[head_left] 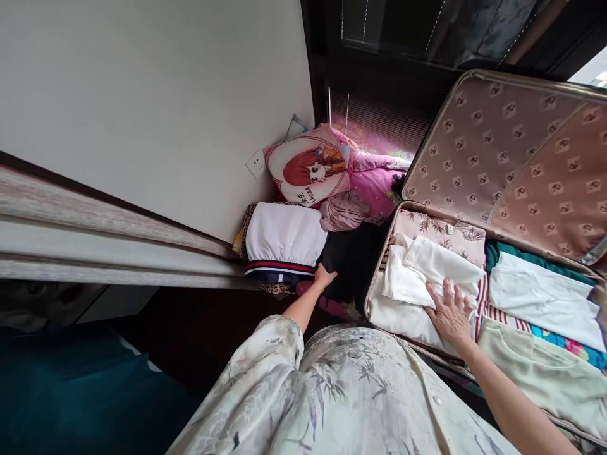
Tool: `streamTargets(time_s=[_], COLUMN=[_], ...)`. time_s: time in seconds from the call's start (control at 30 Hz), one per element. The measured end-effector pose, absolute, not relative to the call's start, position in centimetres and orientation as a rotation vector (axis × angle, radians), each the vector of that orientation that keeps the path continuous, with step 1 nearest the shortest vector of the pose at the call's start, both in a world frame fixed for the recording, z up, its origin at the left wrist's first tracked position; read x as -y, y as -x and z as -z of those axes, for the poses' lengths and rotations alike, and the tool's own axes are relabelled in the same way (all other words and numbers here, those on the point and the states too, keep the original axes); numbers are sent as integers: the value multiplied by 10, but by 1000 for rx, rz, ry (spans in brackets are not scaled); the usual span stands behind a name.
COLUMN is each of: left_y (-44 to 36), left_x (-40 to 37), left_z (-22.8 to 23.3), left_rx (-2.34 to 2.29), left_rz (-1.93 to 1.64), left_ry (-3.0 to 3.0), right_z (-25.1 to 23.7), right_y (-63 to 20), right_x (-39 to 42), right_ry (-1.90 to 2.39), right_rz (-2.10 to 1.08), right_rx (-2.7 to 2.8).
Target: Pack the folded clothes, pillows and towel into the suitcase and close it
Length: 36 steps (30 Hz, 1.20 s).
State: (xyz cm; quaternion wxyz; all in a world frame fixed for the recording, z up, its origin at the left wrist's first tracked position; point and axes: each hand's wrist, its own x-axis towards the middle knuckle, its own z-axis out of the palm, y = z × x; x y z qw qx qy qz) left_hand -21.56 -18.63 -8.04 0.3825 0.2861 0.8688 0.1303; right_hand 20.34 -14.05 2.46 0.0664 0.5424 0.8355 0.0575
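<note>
Fingers spread, my right hand (pixel 449 311) lies flat on a folded white garment (pixel 412 268) in the left part of the open suitcase (pixel 379 268). My left hand (pixel 325 277) is out to the left of the suitcase, its fingers curled at the edge of a black garment (pixel 353 256); they are partly hidden. Right beside that hand is a folded white garment with a navy, red and white striped hem (pixel 284 237). More folded clothes fill the suitcase, among them a pink leaf-print piece (pixel 443 227), another white one (pixel 540 297) and a pale green top (pixel 535 370).
The suitcase's patterned lid (pixel 512 151) leans open at the back. A cartoon cushion (pixel 310 167), a mauve cloth (pixel 345 212) and pink bedding (pixel 377 183) are piled by the wall (pixel 156 107). Curtains (pixel 118 240) hang at left. Something dark and blurred shows at the right edge.
</note>
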Motion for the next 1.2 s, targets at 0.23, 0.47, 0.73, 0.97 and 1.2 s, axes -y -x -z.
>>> streamTargets(time_s=[0.23,0.47,0.73,0.97,1.2], left_y=[241,288,278,284,301], left_x=[133,31,-16,-27,39], left_z=[53,38,24,-52,-180], left_rx=[-2400,-2079,-2018,-1854,-1310], left_rz=[-562,-309,-442,-1057,-1658], left_ry=[-1103,-1718,-1389,-995,-639], right_z=[-20,-22,-36,-31,-17], right_y=[-206,-204,-199,-201,-202], right_x=[140,140,137,136,138], right_ry=[-1617,-1646,-1638,-1662,-1690], right_rz=[-174,-112,50,75,-59], right_rx=[-2505,-2493,-2438,-2462,-2537])
